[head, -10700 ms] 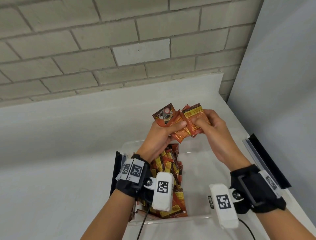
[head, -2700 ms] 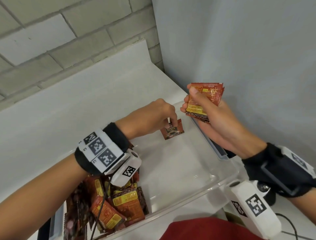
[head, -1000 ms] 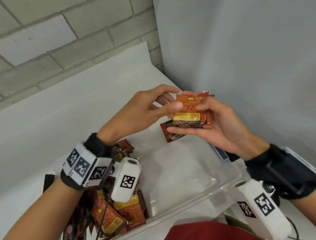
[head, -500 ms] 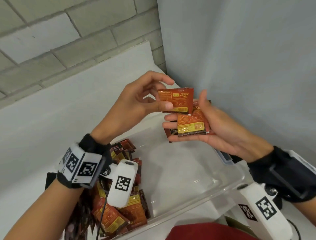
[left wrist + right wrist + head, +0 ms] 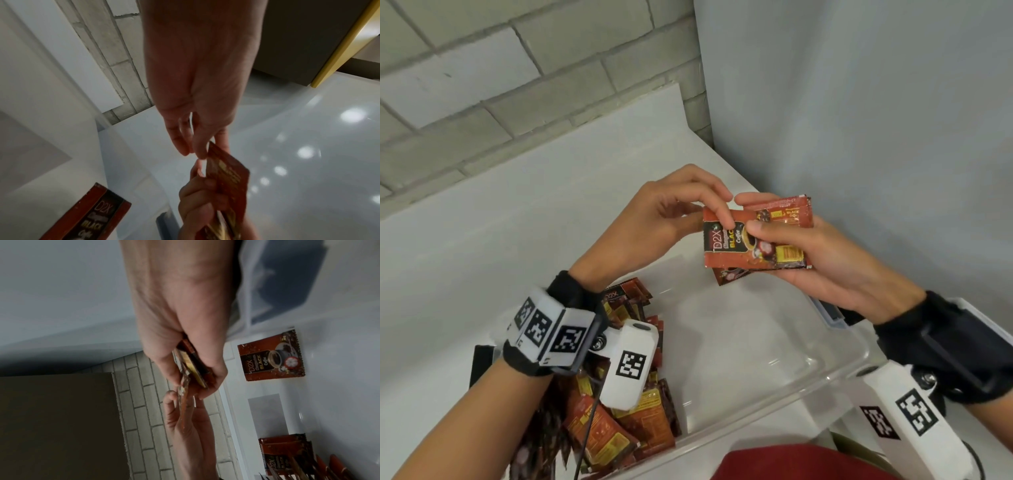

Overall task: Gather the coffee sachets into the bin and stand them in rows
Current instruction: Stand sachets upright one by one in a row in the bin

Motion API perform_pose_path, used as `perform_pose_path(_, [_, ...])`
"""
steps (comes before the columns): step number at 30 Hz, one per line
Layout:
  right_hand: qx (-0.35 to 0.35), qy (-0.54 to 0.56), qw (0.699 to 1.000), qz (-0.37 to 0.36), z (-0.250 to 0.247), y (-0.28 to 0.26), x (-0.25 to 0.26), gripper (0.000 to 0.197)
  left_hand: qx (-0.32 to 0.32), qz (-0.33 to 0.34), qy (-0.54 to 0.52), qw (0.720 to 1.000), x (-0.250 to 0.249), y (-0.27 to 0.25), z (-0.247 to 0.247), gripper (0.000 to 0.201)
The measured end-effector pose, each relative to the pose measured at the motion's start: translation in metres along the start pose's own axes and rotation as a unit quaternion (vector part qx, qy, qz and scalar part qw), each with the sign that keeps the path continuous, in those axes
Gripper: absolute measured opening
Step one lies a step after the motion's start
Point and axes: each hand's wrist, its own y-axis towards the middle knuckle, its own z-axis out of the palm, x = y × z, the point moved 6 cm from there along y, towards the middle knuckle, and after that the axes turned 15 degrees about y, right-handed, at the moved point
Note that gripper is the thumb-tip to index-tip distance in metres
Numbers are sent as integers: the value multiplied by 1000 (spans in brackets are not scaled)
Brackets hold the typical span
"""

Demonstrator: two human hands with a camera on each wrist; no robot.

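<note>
My right hand (image 5: 753,219) grips a small stack of red-brown coffee sachets (image 5: 787,255) above the far right end of the clear bin (image 5: 784,407), thumb across the front one. My left hand (image 5: 717,212) pinches the top edge of that front sachet (image 5: 722,250), which shows its printed face. In the left wrist view the left fingers (image 5: 200,151) meet the sachet's (image 5: 228,175) edge. One lone sachet (image 5: 271,358) stands against the bin's far wall, partly hidden in the head view. A loose heap of sachets (image 5: 619,428) fills the bin's left end.
The bin sits on a white table (image 5: 482,257) in a corner, with a brick wall (image 5: 517,68) behind and a grey panel (image 5: 859,102) to the right. A blue-grey clip (image 5: 832,315) juts from the bin's right rim. Red cloth (image 5: 791,462) lies below.
The left hand has turned its sachet from back to printed face and brought it down against the front of the stack, where the right thumb now covers it.
</note>
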Motion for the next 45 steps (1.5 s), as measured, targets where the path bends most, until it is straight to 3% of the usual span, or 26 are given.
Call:
perform_pose_path(4, [8, 1, 1000, -19, 1, 1, 0, 47, -27, -37, 0, 999, 1, 0, -7, 26])
perform_pose_path(9, [20, 16, 999, -30, 3, 2, 0, 48, -10, -97, -32, 995, 0, -2, -8, 23])
perform_pose_path(13, [27, 31, 999, -34, 4, 3, 0, 50, 15, -108, -45, 993, 0, -4, -7, 26])
perform_pose_path(20, [17, 40, 998, -54, 2, 2, 3, 43, 2, -112, -11, 994, 3, -2, -22, 20])
perform_pose_path(29, [41, 5, 997, -69, 4, 1, 4, 48, 32, -92, 44, 994, -1, 2, -33, 21])
perform_pose_path(33, [-2, 25, 991, -129, -2, 2, 10, 44, 50, -75, 123, 988, -2, 7, -37, 18])
perform_pose_path(39, [-51, 30, 986, -156, -11, 2, 14, 39, 135, 5, 255, 957, -4, 14, 7, 20])
perform_pose_path(45, [-54, 27, 986, -159, -10, 1, 14, 40, 185, 16, 336, 923, 12, 23, 50, 26])
